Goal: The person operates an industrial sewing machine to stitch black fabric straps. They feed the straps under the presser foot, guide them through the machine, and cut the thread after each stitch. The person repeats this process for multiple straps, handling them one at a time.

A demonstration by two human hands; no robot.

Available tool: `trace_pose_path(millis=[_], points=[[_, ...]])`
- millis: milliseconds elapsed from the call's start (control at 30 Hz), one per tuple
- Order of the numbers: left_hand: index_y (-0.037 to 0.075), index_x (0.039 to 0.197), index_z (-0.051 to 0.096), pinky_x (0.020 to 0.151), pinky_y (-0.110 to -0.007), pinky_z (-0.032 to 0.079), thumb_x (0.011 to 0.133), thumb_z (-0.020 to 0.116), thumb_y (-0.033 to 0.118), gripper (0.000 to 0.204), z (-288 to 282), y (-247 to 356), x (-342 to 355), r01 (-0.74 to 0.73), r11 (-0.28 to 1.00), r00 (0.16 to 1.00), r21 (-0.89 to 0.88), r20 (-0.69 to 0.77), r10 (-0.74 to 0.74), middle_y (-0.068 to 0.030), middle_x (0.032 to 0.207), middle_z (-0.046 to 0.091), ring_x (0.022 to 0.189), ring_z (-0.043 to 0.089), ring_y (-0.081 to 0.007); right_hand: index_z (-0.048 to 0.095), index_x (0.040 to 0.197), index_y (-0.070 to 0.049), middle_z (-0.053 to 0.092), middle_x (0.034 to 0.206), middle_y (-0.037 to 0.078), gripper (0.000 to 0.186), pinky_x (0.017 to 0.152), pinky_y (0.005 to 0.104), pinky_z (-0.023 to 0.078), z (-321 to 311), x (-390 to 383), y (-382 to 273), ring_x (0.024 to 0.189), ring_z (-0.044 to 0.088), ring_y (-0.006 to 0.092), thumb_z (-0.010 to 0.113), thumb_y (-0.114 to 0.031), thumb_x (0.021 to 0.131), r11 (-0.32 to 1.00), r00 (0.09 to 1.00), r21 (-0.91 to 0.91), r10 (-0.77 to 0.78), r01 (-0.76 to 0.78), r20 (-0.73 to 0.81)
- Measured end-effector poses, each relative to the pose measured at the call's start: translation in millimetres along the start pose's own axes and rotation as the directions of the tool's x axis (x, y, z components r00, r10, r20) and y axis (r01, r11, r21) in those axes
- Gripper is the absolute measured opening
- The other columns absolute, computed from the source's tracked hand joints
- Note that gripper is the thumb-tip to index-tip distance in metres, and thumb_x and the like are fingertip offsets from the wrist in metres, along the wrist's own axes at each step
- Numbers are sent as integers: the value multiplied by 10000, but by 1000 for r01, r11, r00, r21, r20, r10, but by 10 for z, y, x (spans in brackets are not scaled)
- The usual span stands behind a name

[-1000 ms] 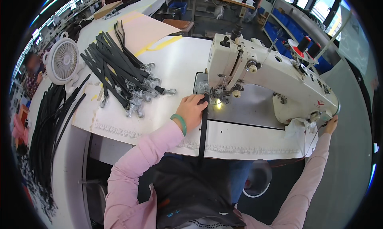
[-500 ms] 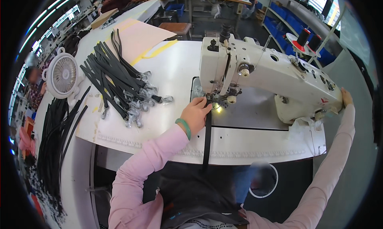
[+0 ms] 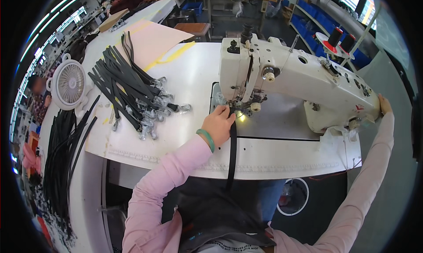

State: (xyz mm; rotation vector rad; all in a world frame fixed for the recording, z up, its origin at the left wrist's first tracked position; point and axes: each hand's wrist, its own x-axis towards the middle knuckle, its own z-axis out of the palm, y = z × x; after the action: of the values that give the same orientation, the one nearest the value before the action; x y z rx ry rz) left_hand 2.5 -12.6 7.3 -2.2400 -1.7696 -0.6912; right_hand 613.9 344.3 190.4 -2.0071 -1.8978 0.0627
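Note:
My left hand [image 3: 219, 126], with a green bangle at the wrist, is closed on a black strap [image 3: 232, 158]. Its fingertips pinch the strap's far end beside the needle area of a white sewing machine [image 3: 295, 68]. From there the strap runs toward me and hangs over the table's front edge. A small lamp glows just right of the fingers. The strap's very end is hidden under the machine head. My right hand [image 3: 385, 106] reaches to the machine's right end and touches it; its fingers are mostly hidden behind the body, so their grip does not show.
Left on the white table [image 3: 194, 72] lies a pile of black straps [image 3: 128, 81] with clear-wrapped ends. Beyond it is a pink sheet [image 3: 154, 41]. A white fan [image 3: 69, 83] stands farther left, above long black strips [image 3: 59, 156]. Thread spools [image 3: 335, 36] stand behind the machine.
The strap's hanging part has swung slightly to the right. My left hand stays at the needle area and my right hand at the machine's end; the view has shifted a little.

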Motion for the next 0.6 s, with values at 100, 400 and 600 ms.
trace_pose_path(millis=[100, 400, 600], points=[[7, 994, 595, 883, -320, 428, 595, 630, 48, 403, -47, -3, -57, 18, 999, 999, 47, 29, -20, -188, 1074, 547, 1058, 479, -294, 544, 1087, 29, 589, 991, 181, 618, 795, 335, 434, 118, -425, -445, 963, 562, 260, 368, -527, 881, 974, 987, 165, 143, -154, 75], [5, 1024, 593, 899, -317, 417, 632, 629, 69, 398, 50, -41, -7, -8, 1000, 1000, 30, 29, 7, -189, 1105, 532, 1086, 456, -284, 460, 1215, -67, 532, 1112, 55, 498, 754, 278, 436, 1219, -1096, 353, 969, 529, 169, 366, -458, 922, 653, 862, 737, 258, 176, -435], [-4, 1031, 589, 899, -325, 417, 641, 618, 71, 398, 24, -46, -34, -6, 1000, 999, 19, 32, 5, -197, 1091, 538, 1082, 458, -290, 537, 1036, -36, 555, 723, 67, 454, 444, 270, 389, 373, -736, -67, 542, 509, 146, 385, -444, 908, 937, 967, 339, 157, -82, -200]])
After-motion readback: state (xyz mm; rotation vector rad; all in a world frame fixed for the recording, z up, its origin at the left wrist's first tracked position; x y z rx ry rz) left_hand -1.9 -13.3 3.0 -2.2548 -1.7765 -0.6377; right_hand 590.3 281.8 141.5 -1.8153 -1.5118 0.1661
